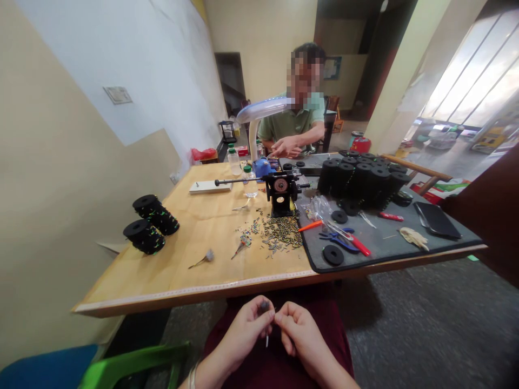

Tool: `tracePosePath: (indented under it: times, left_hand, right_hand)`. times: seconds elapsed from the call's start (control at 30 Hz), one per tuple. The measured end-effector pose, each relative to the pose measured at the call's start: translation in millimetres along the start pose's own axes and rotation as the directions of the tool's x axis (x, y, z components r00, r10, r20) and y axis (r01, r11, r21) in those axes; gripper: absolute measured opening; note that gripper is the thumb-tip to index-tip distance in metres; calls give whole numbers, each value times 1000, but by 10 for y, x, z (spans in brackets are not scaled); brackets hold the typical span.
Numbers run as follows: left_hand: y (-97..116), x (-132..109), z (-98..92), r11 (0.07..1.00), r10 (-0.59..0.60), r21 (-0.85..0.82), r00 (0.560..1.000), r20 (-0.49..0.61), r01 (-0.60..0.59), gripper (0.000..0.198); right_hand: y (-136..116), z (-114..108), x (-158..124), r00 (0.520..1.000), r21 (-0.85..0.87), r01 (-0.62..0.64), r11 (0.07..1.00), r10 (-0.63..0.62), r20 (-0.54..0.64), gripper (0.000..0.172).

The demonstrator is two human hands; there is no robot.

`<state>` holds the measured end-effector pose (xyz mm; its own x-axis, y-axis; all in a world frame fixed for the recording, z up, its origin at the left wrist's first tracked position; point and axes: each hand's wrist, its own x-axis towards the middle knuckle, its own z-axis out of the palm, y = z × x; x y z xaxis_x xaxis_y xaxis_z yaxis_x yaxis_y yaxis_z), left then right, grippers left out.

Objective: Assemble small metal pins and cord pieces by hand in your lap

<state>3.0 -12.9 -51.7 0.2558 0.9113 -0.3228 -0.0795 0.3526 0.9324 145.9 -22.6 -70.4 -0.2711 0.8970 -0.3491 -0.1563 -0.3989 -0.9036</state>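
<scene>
Over my lap, in front of the table edge, my left hand (254, 320) is closed around a small grey-tipped piece (264, 306). A thin white stem (267, 341) sticks out below the fingers of that hand. My right hand (295, 327) is closed in a pinch, thumb against forefinger, and its fingertips meet those of the left hand. Whatever lies in the right pinch is too small to make out. On the table ahead lie a grey-tufted stick (204, 258), an orange-tipped one (239, 247) and a heap of small yellow-and-black pieces (284, 231).
A black crank winder (280, 189) stands mid-table beside a desk lamp (263, 109). Black foam spools (150, 216) are at left, more (365, 178) on the grey mat (389, 243) with blue pliers (340, 237). A person (298, 119) sits opposite. A green chair (133, 364) is beside me.
</scene>
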Motion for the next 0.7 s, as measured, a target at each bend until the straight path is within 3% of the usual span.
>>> tracePosePath:
  times: [0.2,0.37,0.7]
  left_hand:
    - [-38,1,-41,976,80,206,997,-10,-76,20]
    - [-56,-12,-30,954,136,270,991,-17,-126,15]
    - [28,-49,17,950,42,310,999,4,-41,13]
  right_hand:
    - [0,-5,15,999,-85,24,996,-27,-38,40]
    - [4,-10,28,998,-100,42,994,-46,-37,38]
    - [41,-82,69,990,51,86,995,-80,-112,42]
